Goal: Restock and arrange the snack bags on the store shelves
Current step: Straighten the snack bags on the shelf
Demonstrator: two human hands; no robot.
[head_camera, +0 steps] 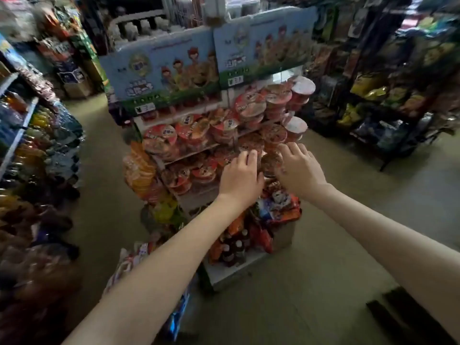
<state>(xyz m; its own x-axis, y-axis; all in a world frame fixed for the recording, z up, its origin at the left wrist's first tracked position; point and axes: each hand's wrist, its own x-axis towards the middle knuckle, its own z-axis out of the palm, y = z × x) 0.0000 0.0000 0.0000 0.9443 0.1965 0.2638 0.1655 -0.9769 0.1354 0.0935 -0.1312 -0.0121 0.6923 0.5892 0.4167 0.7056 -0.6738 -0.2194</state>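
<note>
Both hands work at centre frame: the left hand with fingers curled, grip unclear, and the right hand with fingers loosely apart, flanking a round brown-lidded noodle bowl. Crinkly red-and-blue snack bags lie just below. This looks like arranging; next calls for reaching lower.

floor beige | black rack right | shelf left | dim

Red-lidded noodle bowls, pale blue cartoon-printed cartons, orange packets.
</note>
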